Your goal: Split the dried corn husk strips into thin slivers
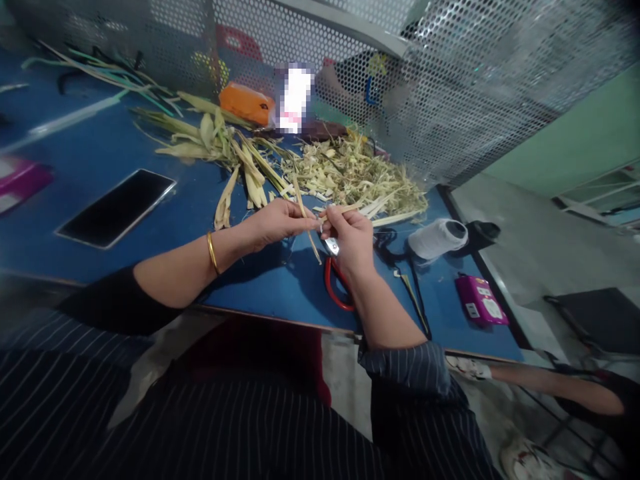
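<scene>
My left hand (280,223), with a gold bangle at the wrist, pinches a narrow dry husk strip (313,248) that slants down between the hands. Close beside it, my right hand (354,239) is closed, with a pale strip (345,211) at its fingertips. A small white bit, perhaps thread, shows between the two hands. Scissors with red handles (327,287) lie under my right hand, partly hidden by it. Just beyond my hands are long dry corn husks (250,177) and a heap of shredded husk (350,170).
A white thread spool (435,239) and a black spool (480,235) lie right, near a purple packet (481,300). A dark phone (117,207) rests left. Behind the husks are an orange packet (245,103) and a perforated metal screen (320,30). Another person's leg (555,387) shows at right.
</scene>
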Demonstrator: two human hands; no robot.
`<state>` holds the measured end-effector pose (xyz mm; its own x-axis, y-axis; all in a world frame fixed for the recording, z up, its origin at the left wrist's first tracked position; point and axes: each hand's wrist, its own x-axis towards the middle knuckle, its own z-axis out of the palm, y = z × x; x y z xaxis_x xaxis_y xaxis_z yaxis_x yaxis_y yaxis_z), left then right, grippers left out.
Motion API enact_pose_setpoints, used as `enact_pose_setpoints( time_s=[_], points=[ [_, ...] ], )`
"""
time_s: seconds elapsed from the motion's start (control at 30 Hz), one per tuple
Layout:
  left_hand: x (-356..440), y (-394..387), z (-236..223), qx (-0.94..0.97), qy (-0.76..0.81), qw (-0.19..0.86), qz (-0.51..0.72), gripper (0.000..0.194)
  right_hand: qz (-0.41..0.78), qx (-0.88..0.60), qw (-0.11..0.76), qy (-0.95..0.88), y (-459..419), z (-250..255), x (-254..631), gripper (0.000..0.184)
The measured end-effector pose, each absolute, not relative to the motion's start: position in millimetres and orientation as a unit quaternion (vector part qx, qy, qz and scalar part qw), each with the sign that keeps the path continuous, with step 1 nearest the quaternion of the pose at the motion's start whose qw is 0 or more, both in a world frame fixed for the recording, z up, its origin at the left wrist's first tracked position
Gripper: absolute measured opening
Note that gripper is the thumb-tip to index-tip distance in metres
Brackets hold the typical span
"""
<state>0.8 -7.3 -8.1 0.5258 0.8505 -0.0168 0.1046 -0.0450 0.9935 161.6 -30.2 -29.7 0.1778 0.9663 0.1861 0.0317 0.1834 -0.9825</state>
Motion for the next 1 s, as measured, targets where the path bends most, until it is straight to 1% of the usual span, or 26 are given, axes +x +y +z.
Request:
enact_pose_setpoints(
  time_s=[0.1, 0.2, 0.3, 0.37, 0.43, 0.5, 0.53, 0.57, 0.6, 0.67, 0.7, 0.73, 0.8, 0.9, 1.0],
  points=[
    [2.9, -9.5, -7.7, 0.664, 0.37, 0.569, 0.314, 0.012, 0.316, -0.503, 0.607, -0.528, -35.8, -30.6, 158.0, 0.032],
    [2.4, -8.1, -9.8, 0.673, 0.352, 0.579, 0.297, 0.011, 0.226, -0.511, 0.607, -0.566, -41.7, -31.4, 155.7, 0.028],
    [-1.1, -6.1, -10.8, 0.675, 0.347, 0.586, 0.285, 0.015, 0.127, -0.509, 0.571, -0.632, -43.0, -30.4, 158.3, 0.026],
    [-3.7, -6.1, -9.1, 0.671, 0.352, 0.587, 0.286, 0.02, 0.1, -0.503, 0.556, -0.654, -40.6, -27.6, 163.4, 0.025],
    [-5.1, -7.2, -6.5, 0.668, 0.356, 0.586, 0.288, 0.025, 0.077, -0.51, 0.565, -0.645, -37.7, -23.2, 169.3, 0.023],
    [-4.4, -8.5, -5.0, 0.677, 0.355, 0.573, 0.296, 0.024, 0.014, -0.526, 0.566, -0.635, -36.3, -18.5, 173.5, 0.031],
    [-3.2, -8.9, -5.3, 0.689, 0.348, 0.561, 0.298, 0.021, -0.027, -0.534, 0.549, -0.642, -36.5, -16.7, 174.4, 0.035],
    [-1.5, -8.9, -6.3, 0.704, 0.342, 0.547, 0.296, 0.018, -0.064, -0.536, 0.52, -0.662, -37.2, -15.6, 174.2, 0.034],
    [0.4, -8.6, -7.9, 0.72, 0.34, 0.529, 0.293, 0.016, -0.088, -0.531, 0.481, -0.692, -38.1, -15.4, 173.2, 0.029],
    [4.1, -7.4, -12.1, 0.748, 0.356, 0.488, 0.274, 0.02, -0.101, -0.507, 0.413, -0.75, -39.7, -17.2, 169.3, 0.013],
    [5.6, -6.7, -14.1, 0.758, 0.367, 0.471, 0.262, 0.023, -0.096, -0.495, 0.398, -0.767, -40.0, -18.8, 167.2, 0.011],
    [6.8, -6.2, -15.8, 0.764, 0.375, 0.46, 0.253, 0.025, -0.084, -0.487, 0.397, -0.774, -39.9, -20.7, 165.3, 0.014],
    [8.0, -5.9, -17.8, 0.769, 0.367, 0.463, 0.245, 0.025, -0.051, -0.486, 0.426, -0.762, -38.9, -24.6, 162.8, 0.02],
    [7.8, -7.1, -19.0, 0.76, 0.331, 0.508, 0.236, 0.024, 0.0, -0.492, 0.484, -0.724, -37.6, -29.4, 161.2, 0.025],
    [5.9, -9.0, -19.5, 0.748, 0.309, 0.553, 0.199, 0.023, 0.027, -0.502, 0.511, -0.698, -38.2, -31.6, 160.3, 0.028]
  ],
)
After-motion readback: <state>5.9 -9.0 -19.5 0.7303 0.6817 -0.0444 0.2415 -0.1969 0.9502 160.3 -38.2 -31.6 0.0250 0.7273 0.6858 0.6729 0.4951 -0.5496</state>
